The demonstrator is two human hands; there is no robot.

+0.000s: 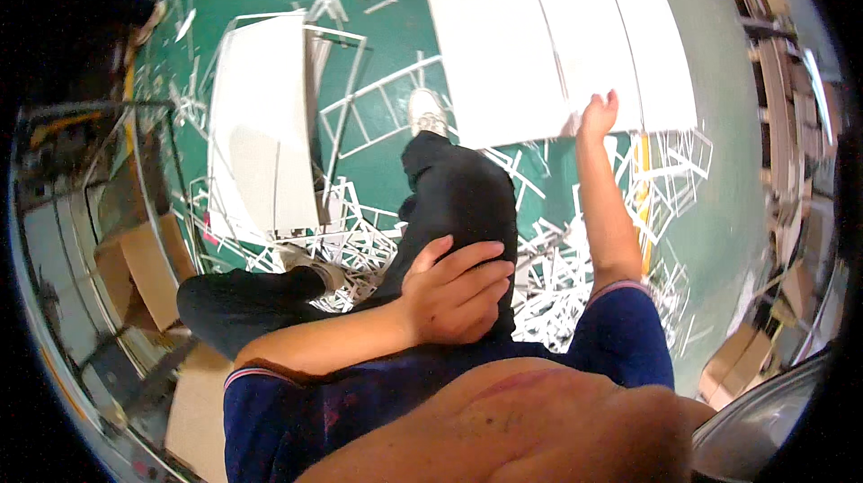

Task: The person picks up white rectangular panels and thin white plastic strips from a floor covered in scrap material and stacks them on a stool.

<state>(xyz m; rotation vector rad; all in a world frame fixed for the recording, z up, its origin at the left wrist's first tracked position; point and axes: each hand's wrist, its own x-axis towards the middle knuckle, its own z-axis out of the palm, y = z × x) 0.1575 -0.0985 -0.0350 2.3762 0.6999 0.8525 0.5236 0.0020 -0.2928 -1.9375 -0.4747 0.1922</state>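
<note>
From my seat, the left hand (454, 290) lies flat with fingers loosely spread over the black-trousered knee (463, 200), gripping nothing, with a separate stack of white cut sheets (261, 137) lying well off to its left on the green floor (378, 60). Further right, the right hand (598, 114) is stretched forward at arm's length, fingers pressed onto the near edge of the big white scored cardboard sheet (548, 33); that sheet runs ahead and up from the hand, so the right is plainly the nearer one
</note>
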